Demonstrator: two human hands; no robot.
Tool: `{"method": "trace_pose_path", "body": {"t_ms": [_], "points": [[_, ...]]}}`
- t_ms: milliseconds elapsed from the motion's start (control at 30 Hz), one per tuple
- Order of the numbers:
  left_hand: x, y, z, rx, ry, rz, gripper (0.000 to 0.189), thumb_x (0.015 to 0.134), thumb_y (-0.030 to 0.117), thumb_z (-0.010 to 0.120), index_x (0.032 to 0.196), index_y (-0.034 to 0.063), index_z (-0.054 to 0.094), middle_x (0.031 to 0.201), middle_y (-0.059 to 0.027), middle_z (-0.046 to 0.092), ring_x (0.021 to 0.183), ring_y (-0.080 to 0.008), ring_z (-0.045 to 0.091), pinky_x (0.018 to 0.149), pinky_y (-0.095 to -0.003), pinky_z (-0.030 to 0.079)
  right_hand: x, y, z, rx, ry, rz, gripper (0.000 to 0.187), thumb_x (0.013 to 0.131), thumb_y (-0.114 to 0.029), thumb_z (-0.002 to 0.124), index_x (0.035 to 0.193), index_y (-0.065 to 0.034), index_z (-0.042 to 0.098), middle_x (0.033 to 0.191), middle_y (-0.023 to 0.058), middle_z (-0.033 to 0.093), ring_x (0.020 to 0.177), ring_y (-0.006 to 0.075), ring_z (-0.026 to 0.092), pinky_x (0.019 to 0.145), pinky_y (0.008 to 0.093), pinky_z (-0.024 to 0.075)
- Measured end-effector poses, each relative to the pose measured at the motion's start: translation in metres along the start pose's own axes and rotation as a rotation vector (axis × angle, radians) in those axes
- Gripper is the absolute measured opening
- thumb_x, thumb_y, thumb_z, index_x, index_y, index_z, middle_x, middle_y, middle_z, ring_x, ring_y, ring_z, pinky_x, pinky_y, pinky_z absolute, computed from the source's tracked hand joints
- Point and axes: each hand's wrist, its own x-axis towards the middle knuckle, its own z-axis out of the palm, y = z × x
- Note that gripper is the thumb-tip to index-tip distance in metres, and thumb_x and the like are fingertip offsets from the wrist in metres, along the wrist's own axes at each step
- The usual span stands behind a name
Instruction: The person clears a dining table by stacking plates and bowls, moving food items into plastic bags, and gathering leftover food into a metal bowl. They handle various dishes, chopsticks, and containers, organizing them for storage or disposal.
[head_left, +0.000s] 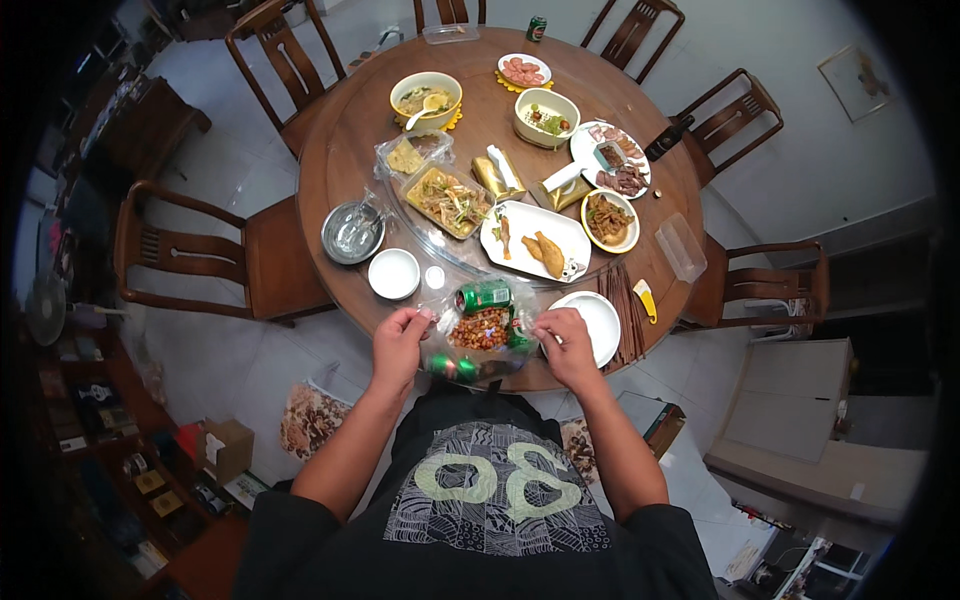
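Between my hands, at the near edge of the table, a transparent plastic bag (491, 364) is spread wide. My left hand (400, 341) pinches its left rim between thumb and fingers; my right hand (564, 341) pinches the right rim. Inside the bag, reddish-brown peanuts (476, 330) lie in a heap. A green drink can (484, 295) rests on its side behind them, and more green cans (454, 367) show at the bag's front and right. A stack of white plates (596, 326) is just right of my right hand, and a white bowl (394, 274) stands beyond my left.
Brown chopsticks (621, 315) and a yellow-handled utensil (644, 301) lie at right. Behind the bag, a glass turntable (465, 262) carries a fish platter (517, 232) and other dishes. At left sits a metal bowl (352, 232). Wooden chairs (281, 255) surround the round table (337, 150).
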Motion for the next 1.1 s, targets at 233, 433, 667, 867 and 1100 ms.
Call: {"method": "trace_pose_path", "body": {"t_ms": [233,433,667,867,1100], "points": [[-0.025,0.082,0.029,-0.165,-0.239,-0.028,0.017,0.1,0.017,0.061,0.097,0.0019,0.066,0.097,-0.0101,0.074,0.087,-0.0137,0.066,0.081,-0.0281,0.048,0.009,-0.038,-0.052,0.274,0.12,0.151,0.003,0.09,-0.002,0.068,0.091,-0.0011,0.071,0.096,0.0098,0.07,0.098,0.0262,0.061,0.091,0.0362,0.0471],[-0.044,0.063,0.015,-0.057,-0.247,-0.194,0.013,0.1,0.016,0.059,0.096,0.0046,0.064,0.095,-0.0088,0.074,0.081,-0.0125,0.066,0.074,-0.0255,0.05,-0.032,-0.028,-0.033,0.007,0.054,0.115,0.004,0.089,-0.003,0.069,0.092,-0.0016,0.07,0.097,0.0086,0.068,0.101,0.0266,0.061,0.094,0.0373,0.0467],[-0.037,0.035,-0.005,0.019,-0.222,-0.324,0.013,0.098,0.015,0.061,0.107,0.0054,0.065,0.087,-0.0054,0.072,0.074,-0.0118,0.066,0.069,-0.0246,0.052,-0.095,0.012,0.019,0.641,0.334,0.614,0.012,0.097,-0.006,0.058,0.101,0.0004,0.068,0.098,0.0016,0.067,0.098,0.0136,0.06,0.095,0.0271,0.0442],[-0.047,0.039,0.005,0.068,-0.173,-0.263,0.01,0.097,0.013,0.062,0.102,0.0062,0.065,0.087,-0.0058,0.074,0.075,-0.0107,0.067,0.069,-0.0238,0.05,-0.095,0.005,0.014,0.807,0.352,0.69,0.013,0.096,-0.007,0.06,0.103,-0.0007,0.069,0.104,0.003,0.065,0.1,0.0149,0.059,0.096,0.0283,0.0445],[-0.066,0.02,0.016,0.05,-0.1,-0.076,0.011,0.093,0.015,0.064,0.099,0.0058,0.067,0.089,-0.0036,0.071,0.08,-0.0127,0.064,0.071,-0.0273,0.048,-0.118,0.008,0.015,0.293,0.364,0.333,0.014,0.088,-0.002,0.06,0.095,-0.0042,0.072,0.104,0.0132,0.062,0.103,0.0295,0.058,0.096,0.0383,0.0467]]}}
